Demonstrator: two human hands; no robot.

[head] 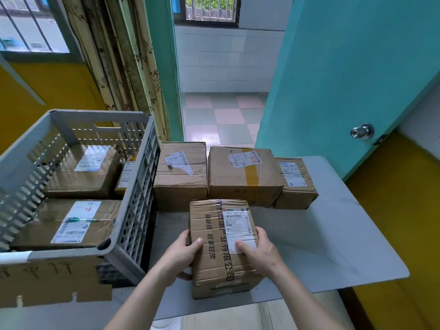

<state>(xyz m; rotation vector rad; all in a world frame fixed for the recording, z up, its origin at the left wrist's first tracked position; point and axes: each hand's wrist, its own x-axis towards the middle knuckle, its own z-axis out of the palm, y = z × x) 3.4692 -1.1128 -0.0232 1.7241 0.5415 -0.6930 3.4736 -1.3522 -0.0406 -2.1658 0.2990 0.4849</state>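
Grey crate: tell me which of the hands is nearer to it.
Left. The left hand grips the left side of the cardboard box, close beside the grey crate; the right hand grips its right side, farther off.

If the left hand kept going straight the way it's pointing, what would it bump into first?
The left hand grips the held box, so that comes first; beyond it, probably the yellow-taped box.
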